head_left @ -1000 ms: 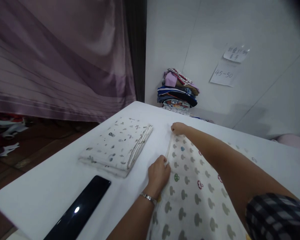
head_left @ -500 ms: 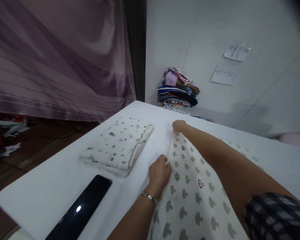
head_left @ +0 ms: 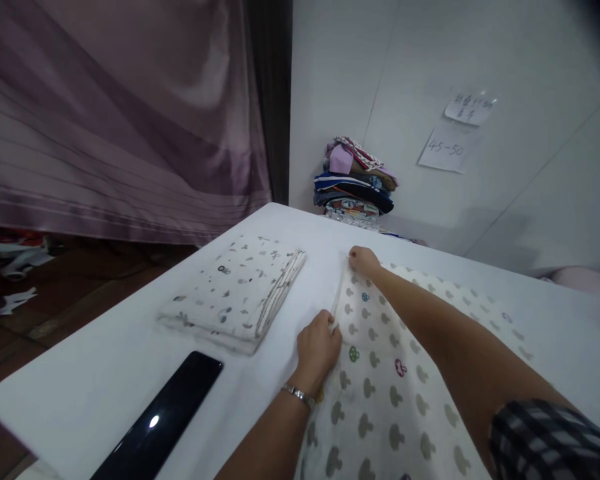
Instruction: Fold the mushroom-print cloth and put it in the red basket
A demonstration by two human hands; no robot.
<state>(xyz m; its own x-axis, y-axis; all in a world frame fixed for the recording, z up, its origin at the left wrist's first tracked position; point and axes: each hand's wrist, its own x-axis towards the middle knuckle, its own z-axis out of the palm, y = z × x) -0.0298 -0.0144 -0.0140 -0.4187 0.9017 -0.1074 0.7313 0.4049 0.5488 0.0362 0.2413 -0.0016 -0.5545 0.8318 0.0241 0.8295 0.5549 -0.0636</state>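
A cream cloth (head_left: 375, 373) printed with grey, green, red and blue mushrooms spreads over the right half of the white table (head_left: 260, 400). My left hand (head_left: 319, 343), a metal watch or bracelet at its wrist, pinches the cloth's left edge. Farther off, my right hand (head_left: 364, 261) has its fingers closed on the cloth's far left corner. Part of the cloth lies beyond my right forearm, which hides the stretch between. To the left of my hands rests a folded white cloth (head_left: 240, 287) with small grey and green prints.
A black phone-like slab (head_left: 165, 413) lies at the table's near left. Behind the far edge stands a pile of folded clothes (head_left: 355, 177) against the wall. Purple curtains (head_left: 130, 120) hang at left, with scraps (head_left: 17, 267) on the tiled floor. Paper notes (head_left: 450, 147) hang on the wall.
My right hand has shifted slightly down and right with the cloth's corner. More of the cloth now shows flat beyond my right forearm. My left hand stays at the edge.
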